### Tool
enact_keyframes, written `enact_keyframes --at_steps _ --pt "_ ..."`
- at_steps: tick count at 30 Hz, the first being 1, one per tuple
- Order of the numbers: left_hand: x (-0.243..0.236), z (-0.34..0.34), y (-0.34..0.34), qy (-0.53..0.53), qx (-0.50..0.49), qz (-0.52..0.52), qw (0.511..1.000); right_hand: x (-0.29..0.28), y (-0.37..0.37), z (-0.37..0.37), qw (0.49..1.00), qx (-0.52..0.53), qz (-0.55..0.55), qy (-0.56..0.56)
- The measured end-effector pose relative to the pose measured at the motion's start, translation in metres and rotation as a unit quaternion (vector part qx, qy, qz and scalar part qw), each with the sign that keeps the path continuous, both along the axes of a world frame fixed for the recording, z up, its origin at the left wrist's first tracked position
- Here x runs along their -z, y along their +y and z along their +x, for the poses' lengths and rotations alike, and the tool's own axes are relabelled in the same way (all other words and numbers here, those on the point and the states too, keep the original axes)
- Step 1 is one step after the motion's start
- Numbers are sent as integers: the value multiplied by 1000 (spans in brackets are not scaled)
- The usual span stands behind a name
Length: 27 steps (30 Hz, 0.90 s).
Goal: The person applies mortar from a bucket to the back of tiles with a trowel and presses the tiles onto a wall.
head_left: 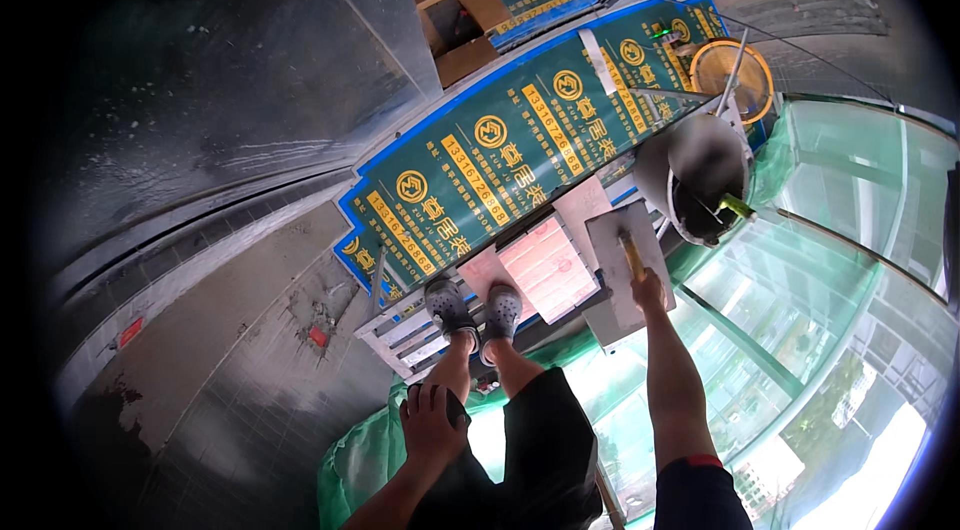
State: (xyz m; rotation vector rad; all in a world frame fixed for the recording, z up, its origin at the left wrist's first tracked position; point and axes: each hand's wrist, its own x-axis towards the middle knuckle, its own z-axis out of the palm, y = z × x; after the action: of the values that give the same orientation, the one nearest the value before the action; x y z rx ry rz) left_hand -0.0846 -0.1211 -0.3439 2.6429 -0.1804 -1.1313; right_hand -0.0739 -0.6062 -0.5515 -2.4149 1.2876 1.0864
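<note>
Holding the grey trowel [611, 272] by its yellowish handle [630, 252] near the pink slab [548, 268], your closed right hand [648, 292] likely bears something stiff yet light, best gripped mid-handle, while your left hand [432, 424] rests open on your left leg [454, 371]

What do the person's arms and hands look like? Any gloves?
No gloves! The left hand and right hand are both bare. The right arm has a short dark sleeve with a thin red edge. The left forearm is bare too, but its sleeve isn't in the picture.
</note>
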Motion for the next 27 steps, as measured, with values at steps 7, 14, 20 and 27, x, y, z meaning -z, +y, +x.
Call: enact_keyframes --at_steps 7,14,20,27 --pt "9 43 -23 14 30 -76 997 168 -51 35 1000 -17 -4 -18" --pt "8 37 -16 11 20 -68 997 191 -14 12 972 -11 -85 -217" --pt "7 23 -13 33 28 -80 996 203 68 -115 964 217 -117 -96" --pt "0 3 1 36 39 -53 997 198 163 -132 829 535 113 -121"
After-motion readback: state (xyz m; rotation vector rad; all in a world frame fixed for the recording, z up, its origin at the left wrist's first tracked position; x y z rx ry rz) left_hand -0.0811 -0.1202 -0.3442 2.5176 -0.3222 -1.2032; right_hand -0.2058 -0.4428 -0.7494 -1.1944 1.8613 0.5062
